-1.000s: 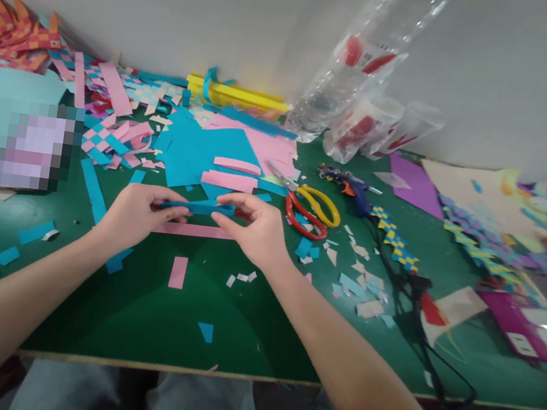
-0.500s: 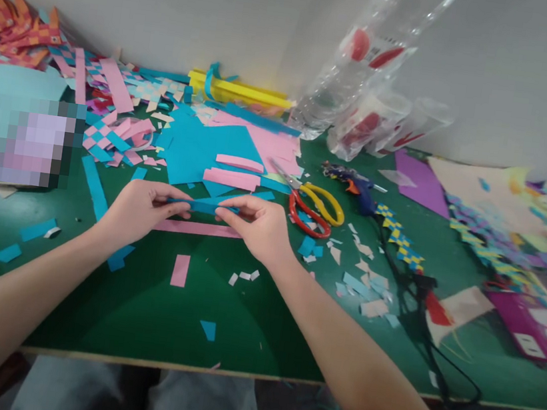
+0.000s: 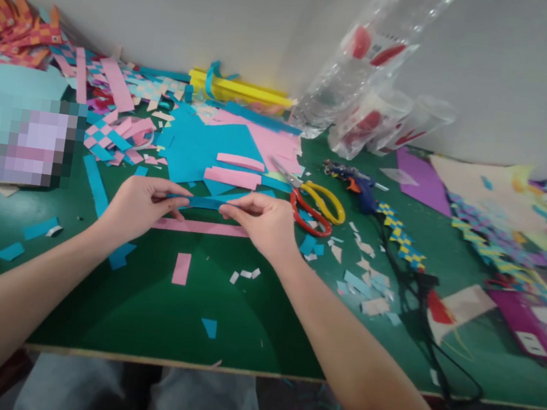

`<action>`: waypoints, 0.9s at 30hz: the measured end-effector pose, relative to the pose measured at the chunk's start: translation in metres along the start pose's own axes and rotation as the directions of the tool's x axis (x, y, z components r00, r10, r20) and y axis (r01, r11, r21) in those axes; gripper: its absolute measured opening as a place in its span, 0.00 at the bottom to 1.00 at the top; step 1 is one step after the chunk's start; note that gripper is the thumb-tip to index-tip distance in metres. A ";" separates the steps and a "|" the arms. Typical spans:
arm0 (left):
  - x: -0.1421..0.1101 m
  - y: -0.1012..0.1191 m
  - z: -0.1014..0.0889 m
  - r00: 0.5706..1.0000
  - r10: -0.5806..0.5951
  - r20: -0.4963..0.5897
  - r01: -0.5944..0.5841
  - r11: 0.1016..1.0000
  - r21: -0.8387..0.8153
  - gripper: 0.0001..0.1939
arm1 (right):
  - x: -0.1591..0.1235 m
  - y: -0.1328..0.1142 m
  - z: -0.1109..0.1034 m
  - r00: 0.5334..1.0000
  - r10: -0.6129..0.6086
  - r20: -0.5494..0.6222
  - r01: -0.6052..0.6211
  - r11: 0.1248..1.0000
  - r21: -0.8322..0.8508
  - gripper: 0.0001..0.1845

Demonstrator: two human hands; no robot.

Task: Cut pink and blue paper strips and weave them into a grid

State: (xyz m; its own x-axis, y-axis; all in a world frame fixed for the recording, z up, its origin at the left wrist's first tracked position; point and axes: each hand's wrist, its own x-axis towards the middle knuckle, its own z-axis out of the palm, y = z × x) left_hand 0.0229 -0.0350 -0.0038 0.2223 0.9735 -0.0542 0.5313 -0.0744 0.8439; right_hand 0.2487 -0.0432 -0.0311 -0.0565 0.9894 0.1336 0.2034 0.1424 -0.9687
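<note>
Both hands pinch a narrow blue paper strip (image 3: 203, 202) held level just above the green table (image 3: 147, 323). My left hand (image 3: 140, 204) grips its left end between thumb and fingers. My right hand (image 3: 264, 220) grips the right end the same way. Directly under the hands a long pink paper strip (image 3: 197, 227) lies flat on the table. A short pink piece (image 3: 181, 268) lies a little nearer to me.
Red and yellow scissors (image 3: 311, 203) lie right of my right hand. A blue glue gun (image 3: 356, 186) with a black cord sits further right. Blue and pink sheets (image 3: 210, 146), woven paper pieces (image 3: 111, 136), scraps and crumpled plastic bottles (image 3: 371, 77) crowd the back.
Both hands have shifted slightly away from me with the blue strip, and the strip now looks stretched a little longer between them.
</note>
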 end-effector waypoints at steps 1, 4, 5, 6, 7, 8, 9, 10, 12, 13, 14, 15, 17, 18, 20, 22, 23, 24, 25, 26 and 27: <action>0.000 0.000 0.000 1.000 0.002 -0.010 -0.002 1.000 0.008 0.13 | 0.000 0.001 0.000 1.000 -0.015 0.010 0.015 1.000 0.008 0.09; 0.001 -0.002 0.000 0.999 0.038 -0.020 -0.037 0.999 0.038 0.12 | 0.002 0.002 -0.001 0.998 -0.038 0.040 0.037 0.999 0.026 0.09; 0.002 -0.004 0.000 0.998 0.059 -0.023 -0.058 0.997 0.051 0.12 | 0.002 0.002 -0.002 0.998 -0.041 0.042 0.040 0.999 0.026 0.09; 0.003 -0.006 0.000 0.995 0.090 -0.042 -0.087 0.994 0.066 0.13 | 0.003 0.002 -0.003 0.998 -0.043 0.035 0.043 0.999 0.020 0.10; 0.003 -0.008 0.000 0.990 0.127 -0.069 -0.120 0.989 0.090 0.15 | 0.005 0.002 -0.005 0.999 -0.047 0.016 0.047 0.999 0.008 0.11; 0.004 -0.011 0.000 0.977 0.178 -0.118 -0.164 0.979 0.119 0.19 | 0.006 0.002 -0.007 0.998 -0.054 -0.015 0.054 0.998 -0.016 0.12; 0.005 -0.013 0.001 0.948 0.256 -0.191 -0.226 0.960 0.166 0.22 | 0.009 0.004 -0.009 0.996 -0.068 -0.055 0.065 0.996 -0.054 0.14; 0.006 -0.016 0.001 0.921 0.326 -0.215 -0.269 0.929 0.253 0.25 | 0.011 0.005 -0.013 0.991 -0.086 -0.105 0.075 0.992 -0.102 0.14; 0.007 -0.020 0.001 0.906 0.385 -0.177 -0.268 0.844 0.465 0.24 | 0.018 0.011 -0.020 0.975 -0.136 -0.177 0.097 0.973 -0.210 0.16; 0.007 -0.022 0.002 0.910 0.394 -0.132 -0.262 0.791 0.554 0.21 | 0.021 0.015 -0.023 0.972 -0.135 -0.192 0.090 0.970 -0.227 0.19; 0.007 -0.024 0.002 0.915 0.395 -0.085 -0.261 0.739 0.621 0.18 | 0.023 0.019 -0.026 0.977 -0.105 -0.184 0.066 0.977 -0.202 0.23; 0.007 -0.025 0.003 0.917 0.398 -0.040 -0.273 0.696 0.664 0.16 | 0.025 0.022 -0.028 0.977 -0.091 -0.193 0.058 0.984 -0.169 0.25; 0.007 -0.026 0.004 0.911 0.411 0.030 -0.314 0.645 0.697 0.13 | 0.027 0.027 -0.029 0.972 -0.106 -0.211 0.076 0.986 -0.146 0.26; 0.007 -0.027 0.004 0.909 0.414 0.051 -0.329 0.636 0.698 0.12 | 0.026 0.027 -0.028 0.967 -0.134 -0.218 0.101 0.983 -0.154 0.26; 0.008 -0.027 0.003 0.913 0.402 0.073 -0.339 0.644 0.686 0.10 | 0.024 0.027 -0.025 0.956 -0.198 -0.218 0.158 0.969 -0.189 0.23; 0.008 -0.026 0.002 0.922 0.379 0.079 -0.332 0.668 0.667 0.08 | 0.022 0.025 -0.022 0.947 -0.240 -0.212 0.198 0.959 -0.201 0.21; 0.009 -0.026 0.001 0.926 0.368 0.080 -0.327 0.680 0.657 0.07 | 0.021 0.024 -0.020 0.945 -0.253 -0.209 0.212 0.956 -0.202 0.20; 0.009 -0.025 0.001 0.930 0.359 0.079 -0.322 0.692 0.646 0.06 | 0.020 0.023 -0.020 0.942 -0.265 -0.208 0.224 0.953 -0.203 0.19; 0.009 -0.025 0.000 0.933 0.351 0.077 -0.317 0.705 0.634 0.06 | 0.019 0.023 -0.019 0.937 -0.281 -0.206 0.238 0.948 -0.210 0.18; 0.010 -0.024 0.000 0.937 0.341 0.073 -0.310 0.718 0.623 0.05 | 0.019 0.022 -0.019 0.931 -0.304 -0.203 0.258 0.940 -0.225 0.17; 0.010 -0.024 -0.001 0.942 0.329 0.069 -0.300 0.731 0.613 0.05 | 0.018 0.021 -0.019 0.921 -0.333 -0.201 0.281 0.927 -0.248 0.16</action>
State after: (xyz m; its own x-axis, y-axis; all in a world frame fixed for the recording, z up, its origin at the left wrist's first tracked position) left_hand 0.0121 -0.0238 -0.0240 0.4408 0.8773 0.1900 0.8227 -0.4795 0.3055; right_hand 0.2702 -0.0215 -0.0451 0.0770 0.8695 0.4879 0.4153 0.4169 -0.8085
